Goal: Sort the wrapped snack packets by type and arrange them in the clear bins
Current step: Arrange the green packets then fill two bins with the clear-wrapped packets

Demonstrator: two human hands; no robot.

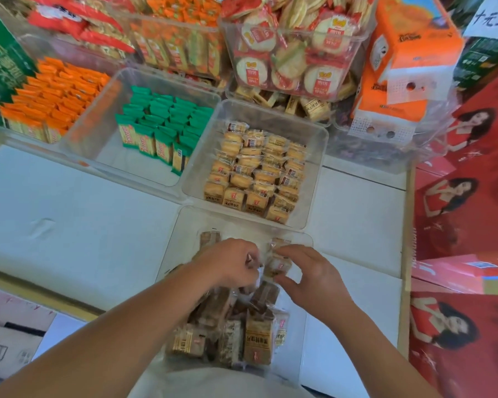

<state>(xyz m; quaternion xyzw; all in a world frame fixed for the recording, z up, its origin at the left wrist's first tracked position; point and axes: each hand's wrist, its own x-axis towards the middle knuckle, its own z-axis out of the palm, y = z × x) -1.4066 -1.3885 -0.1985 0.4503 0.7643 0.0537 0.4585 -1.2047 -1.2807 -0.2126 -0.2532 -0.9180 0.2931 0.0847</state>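
Observation:
A clear bin [184, 222] right in front of me holds brown wrapped snack packets [258, 337], some upright in a row near me. Both hands are over its middle. My left hand [230, 265] has its fingers curled on a clear wrapper at its fingertips. My right hand [311, 275] pinches a pale wrapped packet [278, 267] between thumb and fingers. Beyond it a clear bin [316, 156] holds neat rows of golden packets [256, 170]. Left of that, another bin [104, 139] holds green-topped packets [161, 130].
Orange-topped packets [52, 99] fill a bin at the left. Stacked bins of round crackers [293, 47] and other snacks stand at the back. An orange tissue pack [406, 61] sits back right, red boxes [466, 214] along the right, cardboard [9, 334] at lower left. White tabletop [69, 225] lies left.

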